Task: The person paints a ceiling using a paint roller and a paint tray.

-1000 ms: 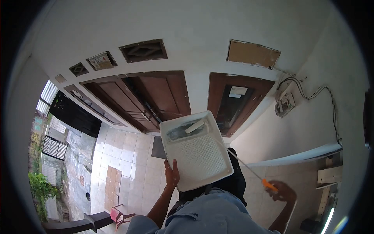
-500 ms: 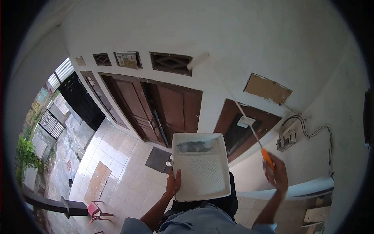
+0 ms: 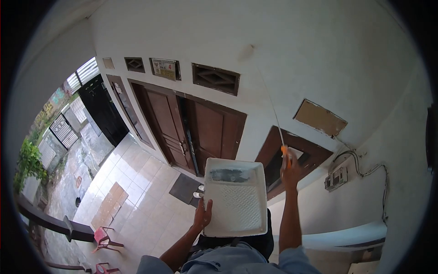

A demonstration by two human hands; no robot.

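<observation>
My left hand (image 3: 202,215) grips the near left edge of a white paint tray (image 3: 235,197), held out level in front of me, with dark paint pooled at its far end. My right hand (image 3: 290,167) is raised and closed around the orange handle of a paint roller (image 3: 248,51). Its thin rod runs up to the roller head, which is pressed on the white wall high above the brown double doors (image 3: 189,130). The roller head blends into the wall paint.
I look down from high up at a tiled porch floor (image 3: 137,192). Vent openings (image 3: 215,78), a small sign (image 3: 164,68) and a brown patch (image 3: 320,118) mark the wall. An electrical box (image 3: 336,178) with cables hangs at right. Red chairs (image 3: 104,237) stand below left.
My right hand rose from low at my side to above the tray, lifting the roller out of the tray and up onto the high wall. The tray stayed in my left hand.
</observation>
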